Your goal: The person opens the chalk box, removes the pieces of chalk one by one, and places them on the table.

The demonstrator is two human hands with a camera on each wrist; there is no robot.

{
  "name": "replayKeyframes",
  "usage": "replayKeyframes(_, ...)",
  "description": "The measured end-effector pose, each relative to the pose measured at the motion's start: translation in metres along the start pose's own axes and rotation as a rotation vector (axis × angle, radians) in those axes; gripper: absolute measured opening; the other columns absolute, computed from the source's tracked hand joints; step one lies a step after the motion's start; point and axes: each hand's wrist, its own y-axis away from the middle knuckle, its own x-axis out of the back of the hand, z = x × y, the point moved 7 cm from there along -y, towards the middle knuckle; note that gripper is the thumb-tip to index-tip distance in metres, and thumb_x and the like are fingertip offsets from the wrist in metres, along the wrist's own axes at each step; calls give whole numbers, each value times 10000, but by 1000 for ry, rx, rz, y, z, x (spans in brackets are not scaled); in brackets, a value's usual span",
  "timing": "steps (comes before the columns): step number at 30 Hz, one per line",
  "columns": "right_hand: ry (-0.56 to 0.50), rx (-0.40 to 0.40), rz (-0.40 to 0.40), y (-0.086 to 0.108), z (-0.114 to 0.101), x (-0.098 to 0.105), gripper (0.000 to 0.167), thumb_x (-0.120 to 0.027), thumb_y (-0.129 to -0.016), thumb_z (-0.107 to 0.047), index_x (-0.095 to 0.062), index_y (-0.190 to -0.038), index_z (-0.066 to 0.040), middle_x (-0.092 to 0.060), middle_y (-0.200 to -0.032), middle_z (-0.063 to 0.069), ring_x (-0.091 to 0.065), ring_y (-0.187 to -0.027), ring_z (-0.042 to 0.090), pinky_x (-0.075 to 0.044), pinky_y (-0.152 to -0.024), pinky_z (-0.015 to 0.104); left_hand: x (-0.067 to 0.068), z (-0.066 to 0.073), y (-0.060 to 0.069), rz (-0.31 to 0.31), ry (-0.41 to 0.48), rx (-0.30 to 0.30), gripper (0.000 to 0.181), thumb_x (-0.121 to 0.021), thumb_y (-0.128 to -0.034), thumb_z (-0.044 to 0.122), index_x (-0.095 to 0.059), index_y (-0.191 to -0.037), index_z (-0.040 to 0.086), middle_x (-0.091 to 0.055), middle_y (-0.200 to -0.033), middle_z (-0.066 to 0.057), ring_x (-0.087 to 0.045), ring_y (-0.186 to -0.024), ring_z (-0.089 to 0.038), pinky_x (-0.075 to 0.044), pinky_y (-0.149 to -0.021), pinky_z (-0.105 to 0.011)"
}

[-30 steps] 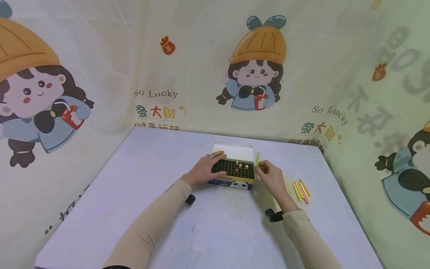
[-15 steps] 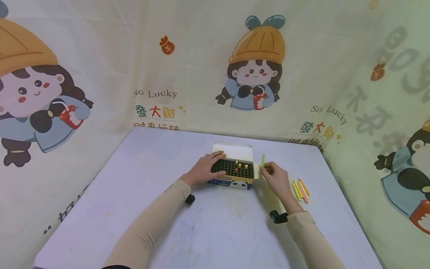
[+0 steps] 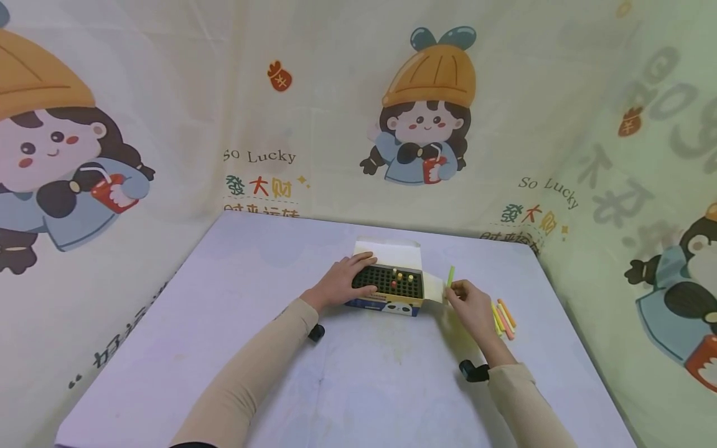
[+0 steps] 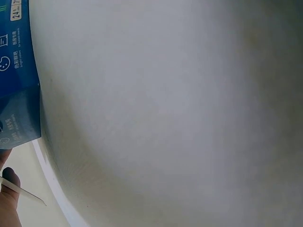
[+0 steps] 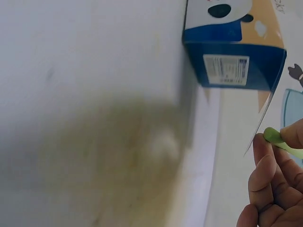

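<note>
- The stick point(image 3: 450, 274) is lime green, slim and straight, with a smooth surface; the right wrist view shows its end as rounded.
- It stands nearly upright, top leaning slightly right, just right of the box point(image 3: 399, 307) and clear of the table point(image 3: 325, 398).
- The right hand point(image 3: 469, 305) pinches it between thumb and fingertips, beside the outer edge of a pale side flap point(image 3: 434, 288); the head view does not settle whether they touch.
- The box is low and oblong, blue and yellow, with a panda on its front and a white label point(image 5: 226, 69) on its right end.
- Its white lid point(image 3: 388, 252) stands open at the back.
- Inside is a black tray point(image 3: 411, 292) with rows of round holes; a few holes hold stick ends, whitish, yellow, orange and red.
- The left hand point(image 3: 340, 280) lies across the box's left end, thumb and fingers spread wide.
- Yellow, pink and orange sticks point(image 3: 506, 318) lie beyond the right hand.
</note>
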Motion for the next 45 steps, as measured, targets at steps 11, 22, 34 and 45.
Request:
replayKeyframes(11, 46, -22, -7, 7, 28, 15, 346, -598, -1015, -300, -699, -1189, -18, -758, -1075, 171, -711, -941, 310, -521, -711, 312, 2, 2, 0, -4, -2, 12, 801, -561, -994, 646, -276, -1654, 294, -222, -1723, 43, -345, -1517, -362, -293, -1194, -639)
replayKeyframes(22, 257, -71, -102, 12, 54, 23, 399, -638, -986, -323, -702, -1166, 28, -753, -1098, 223, -705, -926, 380, -535, -746, 479, 2, 2, 1, -2, 13, 16, 804, -585, -997, 613, -280, -1656, 269, -220, -1726, 21, -318, -1530, -382, -265, -1199, -662)
replayKeyframes(34, 346, -128, -122, 17, 73, 32, 433, -603, -923, -345, -657, -1209, -24, -652, -1324, 285, -679, -874, 378, -444, -754, 485, 2, 3, 1, -8, 11, 13, 810, -571, -995, 631, -275, -1657, 270, -217, -1727, 20, -309, -1536, -379, -253, -1210, -656)
replayKeyframes(45, 343, -202, -132, 18, 88, 44, 616, -597, -929, -351, -453, -1356, 70, -637, -1219, 375, -665, -842, 403, -434, -696, 462, 1, 0, -1, 6, 7, 0, 806, -570, -994, 636, -282, -1655, 278, -225, -1724, 21, -324, -1530, -373, -270, -1200, -657)
